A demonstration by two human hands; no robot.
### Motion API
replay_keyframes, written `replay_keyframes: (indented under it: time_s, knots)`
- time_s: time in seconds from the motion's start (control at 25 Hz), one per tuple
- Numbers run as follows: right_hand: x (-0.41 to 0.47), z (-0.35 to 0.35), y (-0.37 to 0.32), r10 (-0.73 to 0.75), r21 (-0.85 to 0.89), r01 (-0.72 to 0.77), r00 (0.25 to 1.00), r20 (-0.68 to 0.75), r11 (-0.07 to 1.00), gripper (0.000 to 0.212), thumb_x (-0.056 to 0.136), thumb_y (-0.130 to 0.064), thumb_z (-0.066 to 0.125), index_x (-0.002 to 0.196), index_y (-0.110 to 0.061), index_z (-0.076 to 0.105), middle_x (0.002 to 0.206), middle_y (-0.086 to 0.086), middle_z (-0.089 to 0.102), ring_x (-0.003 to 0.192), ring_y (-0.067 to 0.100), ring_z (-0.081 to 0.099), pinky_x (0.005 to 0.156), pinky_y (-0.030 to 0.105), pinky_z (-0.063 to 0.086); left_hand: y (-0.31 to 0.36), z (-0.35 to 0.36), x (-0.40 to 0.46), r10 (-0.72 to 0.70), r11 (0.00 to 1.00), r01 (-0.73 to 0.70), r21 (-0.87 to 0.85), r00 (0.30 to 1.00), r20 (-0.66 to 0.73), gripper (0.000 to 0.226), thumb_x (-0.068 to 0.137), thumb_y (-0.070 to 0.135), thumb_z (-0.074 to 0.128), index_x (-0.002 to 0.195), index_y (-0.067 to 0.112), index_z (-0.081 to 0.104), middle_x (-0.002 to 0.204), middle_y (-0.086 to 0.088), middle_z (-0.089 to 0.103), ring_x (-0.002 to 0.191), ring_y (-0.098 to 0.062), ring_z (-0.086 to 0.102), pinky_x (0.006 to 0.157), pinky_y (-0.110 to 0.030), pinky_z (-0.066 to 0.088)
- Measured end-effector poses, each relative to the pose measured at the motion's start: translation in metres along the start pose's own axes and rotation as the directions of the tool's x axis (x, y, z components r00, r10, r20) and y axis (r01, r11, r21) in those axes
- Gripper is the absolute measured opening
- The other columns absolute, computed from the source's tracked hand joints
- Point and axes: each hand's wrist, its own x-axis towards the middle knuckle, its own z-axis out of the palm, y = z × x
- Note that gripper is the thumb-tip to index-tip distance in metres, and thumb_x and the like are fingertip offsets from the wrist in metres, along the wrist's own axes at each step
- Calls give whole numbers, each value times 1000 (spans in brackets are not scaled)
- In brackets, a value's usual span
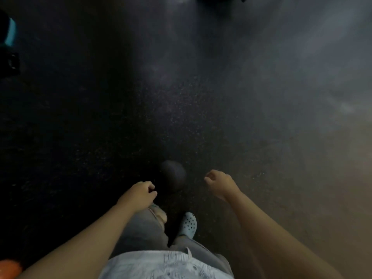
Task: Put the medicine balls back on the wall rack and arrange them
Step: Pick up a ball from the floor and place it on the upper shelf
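- We held nothing: our left grip (141, 193) hung with fingers loosely curled, and our right grip (219, 183) was the same, both empty and lowered toward the floor.
- Between the two hands, a dark medicine ball (173, 174) lay on the speckled black floor (181, 107), just ahead of our feet; we judged the arms were spread to either side so that both hands could take it together.
- The ball was hard to make out against the dim floor, and we could not tell its markings.
- Below the hands showed a grey trouser leg (145, 226) and a pale perforated clog (188, 224), planted close behind the ball, presumably for a lift.
- At the lower left edge an orange object (9, 268) showed, possibly another ball; too blurred to say.
- A teal-and-black item (10, 35) stood far left. No wall rack was in view.
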Motion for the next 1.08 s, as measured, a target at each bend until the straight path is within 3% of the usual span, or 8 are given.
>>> replay_keyframes:
  time_s: [0.12,0.24,0.52,0.64,0.8,0.88,0.96,1.08]
  knots:
    - [45,8,-22,64,51,-67,996,63,996,43,102,-40,52,138,-17,57,137,12,64,111,27,62,91,37,52,-13,-14,43,-57,996,56,-69,998,-9,49,99,41,61,144,22,53,147,-3,46,126,-24,55,105,-43,52]
    - [109,23,-34,134,115,-148,983,122,982,57,101,-42,57,150,-15,47,150,17,53,133,34,56,100,36,48,-40,-11,114,-168,975,169,-146,986,21,50,99,42,63,143,20,53,148,-7,47,121,-25,56,94,-39,52]
    - [316,133,3,214,161,-248,956,198,955,63,99,-51,55,151,-15,45,153,16,50,137,35,52,106,41,44,-96,77,331,-360,881,354,-314,932,41,53,94,49,65,139,23,55,143,-7,53,108,-22,56,85,-37,46]
    - [382,191,30,290,292,-346,932,219,892,63,101,-50,52,153,-16,43,155,16,48,137,36,50,113,49,44,-109,111,409,-469,741,419,-526,882,42,60,97,59,53,146,23,50,146,-7,53,120,-29,57,94,-39,46]
    - [445,248,61,404,494,-529,848,343,690,70,101,-59,46,159,-21,36,159,14,45,140,38,48,112,55,43,-132,147,481,-546,501,452,-738,827,136,73,99,70,36,155,24,43,156,-9,49,137,-35,51,103,-44,43]
    - [463,264,73,435,548,-609,794,425,574,80,93,-69,50,159,-25,39,158,11,47,140,38,49,111,57,43,-139,158,500,-524,372,479,-795,815,246,83,93,77,40,159,27,39,160,-8,45,142,-37,47,114,-57,39]
    - [472,270,80,414,586,-674,739,532,451,83,86,-76,53,153,-26,49,148,12,57,131,39,56,108,59,47,-142,165,510,-493,242,489,-838,806,328,93,84,82,50,159,29,40,161,-8,46,142,-37,47,117,-59,37]
    - [475,268,76,362,599,-694,719,593,399,74,86,-75,50,140,-27,62,134,13,67,119,38,63,95,55,54,-143,163,512,-424,117,466,-877,822,381,88,78,80,59,148,26,56,138,-10,64,116,-32,63,89,-47,52]
